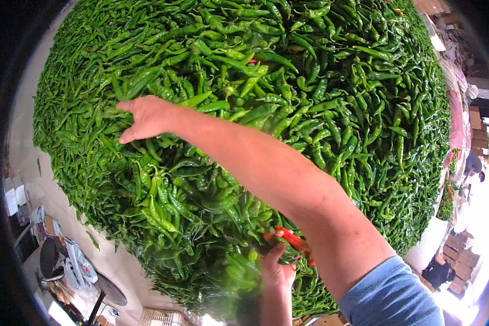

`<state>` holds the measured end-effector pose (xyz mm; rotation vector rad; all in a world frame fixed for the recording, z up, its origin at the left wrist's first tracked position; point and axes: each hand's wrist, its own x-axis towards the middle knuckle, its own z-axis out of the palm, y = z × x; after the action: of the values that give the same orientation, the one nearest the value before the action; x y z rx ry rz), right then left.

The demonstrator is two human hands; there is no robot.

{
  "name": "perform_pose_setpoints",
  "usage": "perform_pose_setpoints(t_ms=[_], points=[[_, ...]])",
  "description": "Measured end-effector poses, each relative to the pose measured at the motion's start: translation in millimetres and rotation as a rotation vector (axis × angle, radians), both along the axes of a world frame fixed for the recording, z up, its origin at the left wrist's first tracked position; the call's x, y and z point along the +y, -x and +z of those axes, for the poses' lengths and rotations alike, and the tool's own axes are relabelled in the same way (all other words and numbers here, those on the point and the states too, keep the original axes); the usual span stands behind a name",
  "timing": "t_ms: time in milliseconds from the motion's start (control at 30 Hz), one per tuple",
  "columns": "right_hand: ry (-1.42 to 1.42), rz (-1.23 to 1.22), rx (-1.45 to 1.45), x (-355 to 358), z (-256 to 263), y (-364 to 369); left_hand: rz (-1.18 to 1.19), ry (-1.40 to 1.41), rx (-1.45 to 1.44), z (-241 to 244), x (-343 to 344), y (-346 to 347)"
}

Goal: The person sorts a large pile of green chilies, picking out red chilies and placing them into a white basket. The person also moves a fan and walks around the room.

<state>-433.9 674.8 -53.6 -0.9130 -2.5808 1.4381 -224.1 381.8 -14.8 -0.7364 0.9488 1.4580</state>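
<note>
A large heap of long green chili peppers (236, 73) fills most of the view, with a few red ones among them. My right hand (146, 116), on the arm with a blue sleeve, reaches across to the left side of the heap. Its thumb and fingers are spread over the green peppers, and no pepper shows clearly in it. Below that forearm, my left hand (277, 265) grips some peppers, a red chili pepper (291, 240) and at least one green one. The right forearm partly hides them. Motion blurs the green peppers beside the left hand.
At lower left stand a round dark stool (110, 289) and plastic bags (79, 265) beside a pale floor. A plastic crate (163, 318) sits at the bottom edge. Two people, one in dark clothing (438, 273) and one in blue (472, 163), are beyond the heap at right, near cardboard boxes (458, 258).
</note>
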Motion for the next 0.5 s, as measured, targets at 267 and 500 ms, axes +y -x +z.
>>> perform_pose_setpoints(t_ms=[267,500], points=[[-0.234,-0.784,-0.542,99,-85,-181,-0.226,0.209,0.032,-3,-20,-18],[-0.348,-0.365,-0.471,146,-135,-189,-0.402,0.062,-0.078,14,-3,-48]])
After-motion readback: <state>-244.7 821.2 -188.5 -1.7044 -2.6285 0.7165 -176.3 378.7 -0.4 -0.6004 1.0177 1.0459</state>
